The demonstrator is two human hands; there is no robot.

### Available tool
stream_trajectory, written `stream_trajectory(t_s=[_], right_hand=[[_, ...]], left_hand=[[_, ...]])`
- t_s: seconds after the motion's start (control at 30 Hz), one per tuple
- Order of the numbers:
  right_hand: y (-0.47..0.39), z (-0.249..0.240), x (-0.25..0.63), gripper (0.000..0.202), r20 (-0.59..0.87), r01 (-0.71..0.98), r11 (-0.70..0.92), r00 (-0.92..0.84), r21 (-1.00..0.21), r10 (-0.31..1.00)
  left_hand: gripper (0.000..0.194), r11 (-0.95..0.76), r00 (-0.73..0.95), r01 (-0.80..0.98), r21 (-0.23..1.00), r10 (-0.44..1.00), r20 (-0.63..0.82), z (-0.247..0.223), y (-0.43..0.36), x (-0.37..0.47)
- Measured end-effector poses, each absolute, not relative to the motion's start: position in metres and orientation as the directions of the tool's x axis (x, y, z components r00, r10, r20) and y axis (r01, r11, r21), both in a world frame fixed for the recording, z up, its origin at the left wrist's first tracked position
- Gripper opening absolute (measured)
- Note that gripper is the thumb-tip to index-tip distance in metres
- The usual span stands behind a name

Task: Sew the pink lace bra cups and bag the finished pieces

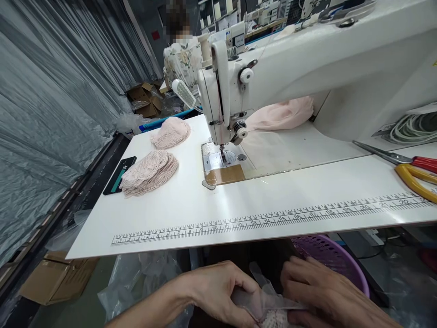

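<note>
Below the table's front edge, my left hand [218,291] and my right hand [321,291] both grip a clear plastic bag [264,298] in my lap; pink lace fabric shows inside it at the bottom edge of the view. A purple perforated basket [327,255] sits just behind my right hand under the table. On the white table [273,196] above lie two stacks of pink lace pieces, one near [150,173] and one farther back [170,132], left of the white sewing machine [307,68].
Scissors with red and yellow handles [409,171] lie at the table's right edge. A dark phone [119,175] rests beside the near lace stack. Pink fabric [280,116] is bunched behind the machine arm. Cardboard boxes sit on the floor at left. Another person [182,54] works beyond.
</note>
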State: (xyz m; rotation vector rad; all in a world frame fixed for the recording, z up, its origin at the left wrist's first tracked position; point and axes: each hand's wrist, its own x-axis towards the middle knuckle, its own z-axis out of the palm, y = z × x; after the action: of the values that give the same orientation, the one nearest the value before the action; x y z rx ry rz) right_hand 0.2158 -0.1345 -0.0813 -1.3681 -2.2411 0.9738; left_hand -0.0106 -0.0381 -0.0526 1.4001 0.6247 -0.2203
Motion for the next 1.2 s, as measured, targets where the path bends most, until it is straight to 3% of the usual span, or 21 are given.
stream_trajectory(t_s=[0.1,0.2,0.27,0.33,0.47,0.7,0.83,1.03,1.2], right_hand=[[-0.127,-0.077,0.215,0.012,-0.120,0.611,0.240,-0.488,-0.754,0.865],[-0.121,-0.067,0.214,0.053,-0.232,0.546,0.099,-0.504,-0.832,0.832],[-0.113,-0.055,0.210,0.069,-0.262,0.487,0.063,-0.569,-0.871,0.780],[-0.104,-0.045,0.205,0.062,-0.297,0.491,0.063,-0.618,-0.869,0.728],[-0.097,-0.040,0.201,0.033,-0.423,0.642,0.045,-0.554,-0.765,0.717],[-0.101,-0.046,0.207,0.016,-0.318,0.478,0.017,-0.609,-0.878,0.727],[-0.099,-0.044,0.211,0.004,-0.225,0.407,0.076,-0.640,-0.910,0.734],[-0.099,-0.041,0.213,0.014,-0.319,0.478,0.017,-0.612,-0.878,0.724],[-0.102,-0.049,0.209,0.016,-0.331,0.472,-0.040,-0.554,-0.881,0.764]], left_hand=[[0.043,0.162,0.838,0.488,0.858,0.187,-0.512,-0.053,-0.036,-0.010],[0.042,0.129,0.887,0.425,0.896,0.138,-0.441,-0.052,-0.034,-0.008],[0.039,0.091,0.906,0.396,0.913,0.122,-0.405,-0.049,-0.033,-0.007],[0.036,0.058,0.902,0.408,0.911,0.129,-0.412,-0.044,-0.032,-0.006],[0.034,0.071,0.842,0.501,0.862,0.192,-0.505,-0.040,-0.031,-0.010],[0.034,0.188,0.752,0.575,0.796,0.260,-0.605,-0.048,-0.033,-0.011],[0.044,0.267,0.744,0.560,0.784,0.255,-0.618,-0.054,-0.036,-0.013],[0.057,0.350,0.692,0.595,0.724,0.237,-0.682,-0.062,-0.041,-0.013],[0.057,0.338,0.646,0.633,0.696,0.266,-0.716,-0.061,-0.042,-0.007]])
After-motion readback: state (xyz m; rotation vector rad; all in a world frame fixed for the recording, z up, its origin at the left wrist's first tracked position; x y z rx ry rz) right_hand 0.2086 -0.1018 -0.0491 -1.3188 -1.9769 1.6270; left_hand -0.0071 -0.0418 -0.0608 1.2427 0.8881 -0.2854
